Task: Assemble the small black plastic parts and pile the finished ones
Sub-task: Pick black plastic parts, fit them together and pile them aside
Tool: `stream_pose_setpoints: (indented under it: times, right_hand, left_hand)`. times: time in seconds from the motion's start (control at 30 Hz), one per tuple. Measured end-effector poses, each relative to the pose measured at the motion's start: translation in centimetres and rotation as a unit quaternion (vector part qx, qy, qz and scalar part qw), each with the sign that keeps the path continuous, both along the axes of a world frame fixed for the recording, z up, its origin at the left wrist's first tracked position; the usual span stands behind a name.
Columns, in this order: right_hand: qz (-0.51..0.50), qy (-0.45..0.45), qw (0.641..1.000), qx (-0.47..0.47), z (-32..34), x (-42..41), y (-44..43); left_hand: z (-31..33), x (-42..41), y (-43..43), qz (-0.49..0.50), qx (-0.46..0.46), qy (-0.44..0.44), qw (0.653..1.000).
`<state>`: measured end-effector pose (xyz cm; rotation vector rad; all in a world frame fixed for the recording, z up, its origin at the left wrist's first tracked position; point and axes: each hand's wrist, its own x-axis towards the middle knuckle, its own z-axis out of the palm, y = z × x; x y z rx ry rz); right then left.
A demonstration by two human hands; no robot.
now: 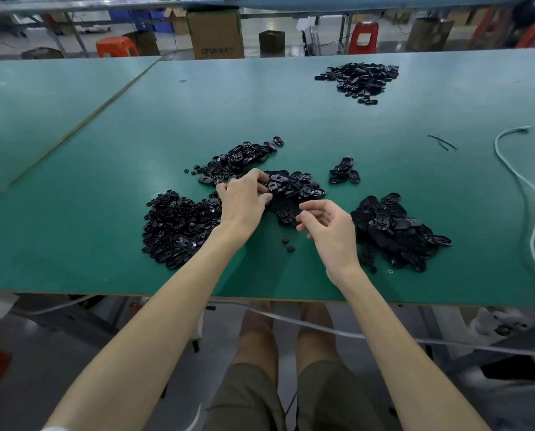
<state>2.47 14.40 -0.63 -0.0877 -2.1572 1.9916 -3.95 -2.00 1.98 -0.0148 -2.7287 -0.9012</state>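
Green bench mat carrying several heaps of small black plastic parts. Centre heap of oval shells at mid-bench; heap of smaller round pieces at 9 o'clock from it; large heap at 3 o'clock; small cluster at 1 o'clock; far heap at 12 o'clock near the back edge. Which heap holds finished units: cannot tell from this view.

Step in hand, as judged: picking stock for the next assembly. Left hand palm down over the left edge of the centre heap, fingers curled and pinched narrow on a black oval part; grip apparently closed on it, though part still touching the heap. Right hand raised just clear of the mat at 5 o'clock of the centre heap, palm turned inward, fingers loosely curled and partly open; contents, if any, not discernible.

Next move, as judged: lift of the oval part free of its neighbours, then mating with a small round piece, requiring alignment between both hands. Two loose round pieces lying on the mat beside the right wrist. Risk: neighbouring shells dragged along on the lift.

Both forearms extended forward, elbows low, wrists near each other.
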Motion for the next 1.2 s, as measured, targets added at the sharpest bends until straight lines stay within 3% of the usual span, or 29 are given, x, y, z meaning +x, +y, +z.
stream_pose_setpoints:
  times: [0.2,0.33,0.5,0.73,0.83,0.93,1.03,1.2]
  right_hand:
    - [0.002,0.000,1.000,-0.004,0.0,-0.1,0.1]
    - [-0.002,0.000,1.000,-0.013,-0.2,-0.2,0.1]
    - [-0.013,0.008,0.999,-0.044,-0.4,-0.5,0.0]
    - [-0.014,0.012,1.000,-0.021,-0.6,-0.4,0.1]
    - [-0.016,0.010,0.999,-0.034,-0.5,-0.5,0.1]
    - [-0.017,0.008,0.999,-0.051,-0.5,-0.5,0.1]
    - [-0.011,0.008,0.999,-0.049,-0.4,-0.5,0.1]
    - [-0.008,0.008,0.999,-0.041,-0.3,-0.6,0.1]
  left_hand:
    - [-0.1,0.5,-0.1,0.006,-0.033,0.061,0.998]
    - [0.2,1.0,0.1,0.000,0.027,0.068,0.997]
    - [0.5,2.9,0.9,-0.120,0.115,0.098,0.981]
    - [-0.3,5.6,1.8,-0.162,0.059,0.112,0.979]
    - [0.7,5.2,0.4,-0.131,0.007,0.099,0.986]
    - [1.8,4.2,-2.0,-0.043,-0.095,0.020,0.994]
    - [2.1,3.6,-4.3,0.012,-0.189,-0.055,0.980]
    - [1.6,3.6,-4.8,0.002,-0.176,-0.077,0.981]
